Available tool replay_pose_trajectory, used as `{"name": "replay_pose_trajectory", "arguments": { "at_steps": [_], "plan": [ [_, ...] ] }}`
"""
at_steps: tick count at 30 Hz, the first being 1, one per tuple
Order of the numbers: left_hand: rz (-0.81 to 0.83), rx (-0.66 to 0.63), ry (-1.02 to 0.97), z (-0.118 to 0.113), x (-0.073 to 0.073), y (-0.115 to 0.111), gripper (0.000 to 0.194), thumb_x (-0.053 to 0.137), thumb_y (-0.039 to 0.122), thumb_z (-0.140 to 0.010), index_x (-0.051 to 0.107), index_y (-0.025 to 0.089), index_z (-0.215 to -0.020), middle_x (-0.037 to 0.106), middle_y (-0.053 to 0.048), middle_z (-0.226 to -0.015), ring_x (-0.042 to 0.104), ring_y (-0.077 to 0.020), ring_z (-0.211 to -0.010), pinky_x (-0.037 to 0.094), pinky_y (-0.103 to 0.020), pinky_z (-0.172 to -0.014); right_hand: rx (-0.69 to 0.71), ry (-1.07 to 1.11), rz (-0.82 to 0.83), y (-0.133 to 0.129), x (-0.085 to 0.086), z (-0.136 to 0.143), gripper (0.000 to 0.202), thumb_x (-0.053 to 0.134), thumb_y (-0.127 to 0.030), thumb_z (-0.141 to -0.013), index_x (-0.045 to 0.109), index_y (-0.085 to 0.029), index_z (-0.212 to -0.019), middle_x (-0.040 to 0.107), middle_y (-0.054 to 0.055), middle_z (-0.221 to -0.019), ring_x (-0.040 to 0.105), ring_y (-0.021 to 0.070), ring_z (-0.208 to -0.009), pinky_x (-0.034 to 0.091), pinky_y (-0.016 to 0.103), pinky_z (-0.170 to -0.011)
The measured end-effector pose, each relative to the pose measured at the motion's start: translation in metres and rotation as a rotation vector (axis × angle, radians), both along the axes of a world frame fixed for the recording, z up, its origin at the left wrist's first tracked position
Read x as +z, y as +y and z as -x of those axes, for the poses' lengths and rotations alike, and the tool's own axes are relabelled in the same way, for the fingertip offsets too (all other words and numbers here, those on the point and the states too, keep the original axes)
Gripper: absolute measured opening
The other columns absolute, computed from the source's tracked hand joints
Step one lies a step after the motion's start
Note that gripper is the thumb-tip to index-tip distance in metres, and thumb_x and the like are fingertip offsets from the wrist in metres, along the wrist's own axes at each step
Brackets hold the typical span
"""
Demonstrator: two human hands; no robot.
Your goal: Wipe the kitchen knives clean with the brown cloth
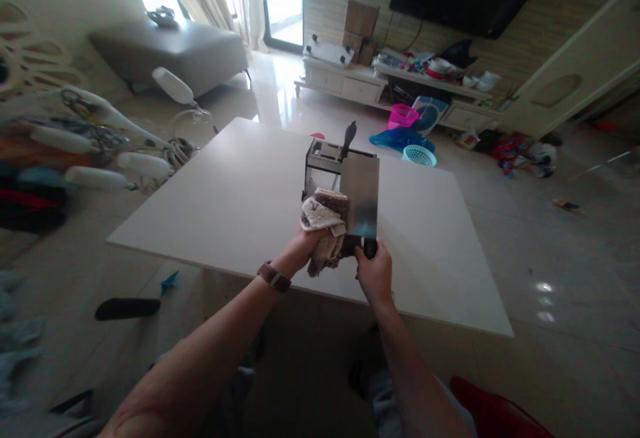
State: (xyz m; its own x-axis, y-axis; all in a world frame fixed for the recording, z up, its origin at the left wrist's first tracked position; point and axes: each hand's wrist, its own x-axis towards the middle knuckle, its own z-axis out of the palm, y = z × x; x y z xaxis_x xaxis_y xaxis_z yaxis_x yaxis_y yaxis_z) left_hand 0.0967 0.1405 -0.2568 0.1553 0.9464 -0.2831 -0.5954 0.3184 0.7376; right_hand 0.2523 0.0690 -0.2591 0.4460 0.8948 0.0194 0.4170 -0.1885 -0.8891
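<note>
My right hand is closed round the black handle of a cleaver, whose broad steel blade points up and away from me. In my left hand is a folded brown and cream towel, which lies against the left side of the blade and handle. The fingers of my left hand are partly hidden by the cloth. Just behind the blade stands a knife block with a metal frame, partly covered by the cleaver and towel. One black-handled knife sticks up out of it.
The white table reaches out under both hands. Beyond it are a low TV cabinet, a pink basket and a light blue basket. A white lamp with several arms stands at the left, near the table's edge.
</note>
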Motion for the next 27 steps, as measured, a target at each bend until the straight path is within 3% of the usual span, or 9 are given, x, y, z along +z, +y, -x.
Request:
{"name": "replay_pose_trajectory", "arguments": {
  "at_steps": [6, 13, 20, 27],
  "plan": [
    [-0.073, -0.072, 0.129, -0.008, -0.006, -0.006, 0.052, 0.096, 0.027, -0.058, 0.078, 0.025, -0.107, 0.081, -0.008, -0.111, 0.073, -0.0349, -0.113, 0.061, -0.043, -0.094, 0.01, 0.005, -0.008, -0.002, -0.001, 0.005, 0.02, 0.062, -0.038, -0.083, 0.059, -0.02, -0.092, 0.068, 0.005, -0.082, 0.063, 0.0204, -0.07, 0.047, 0.028, -0.056],
    [0.0, -0.059, 0.022, -0.013, -0.012, -0.001, 0.048, 0.093, 0.03, -0.06, 0.075, 0.021, -0.103, 0.079, -0.009, -0.113, 0.073, -0.0316, -0.11, 0.057, -0.044, -0.101, -0.004, 0.036, -0.031, -0.001, 0.0, 0.006, 0.021, 0.064, -0.04, -0.082, 0.059, -0.021, -0.089, 0.066, 0.003, -0.079, 0.061, 0.0198, -0.068, 0.047, 0.029, -0.057],
    [0.03, -0.173, -0.049, -0.011, -0.008, -0.001, 0.05, 0.096, 0.03, -0.06, 0.073, 0.015, -0.102, 0.078, -0.01, -0.108, 0.073, -0.0254, -0.097, 0.058, -0.042, -0.096, 0.083, 0.073, -0.002, -0.002, -0.001, 0.009, 0.018, 0.061, -0.037, -0.083, 0.06, -0.021, -0.09, 0.064, 0.001, -0.074, 0.058, 0.0176, -0.064, 0.045, 0.027, -0.057],
    [-0.024, -0.147, 0.022, -0.012, -0.009, -0.001, 0.057, 0.101, 0.03, -0.055, 0.076, 0.017, -0.105, 0.078, -0.008, -0.106, 0.072, -0.0225, -0.091, 0.059, -0.039, -0.09, 0.08, 0.053, 0.015, -0.002, -0.001, 0.011, 0.018, 0.059, -0.033, -0.08, 0.06, -0.021, -0.092, 0.065, 0.002, -0.077, 0.059, 0.0186, -0.066, 0.044, 0.028, -0.059]
  ]
}}
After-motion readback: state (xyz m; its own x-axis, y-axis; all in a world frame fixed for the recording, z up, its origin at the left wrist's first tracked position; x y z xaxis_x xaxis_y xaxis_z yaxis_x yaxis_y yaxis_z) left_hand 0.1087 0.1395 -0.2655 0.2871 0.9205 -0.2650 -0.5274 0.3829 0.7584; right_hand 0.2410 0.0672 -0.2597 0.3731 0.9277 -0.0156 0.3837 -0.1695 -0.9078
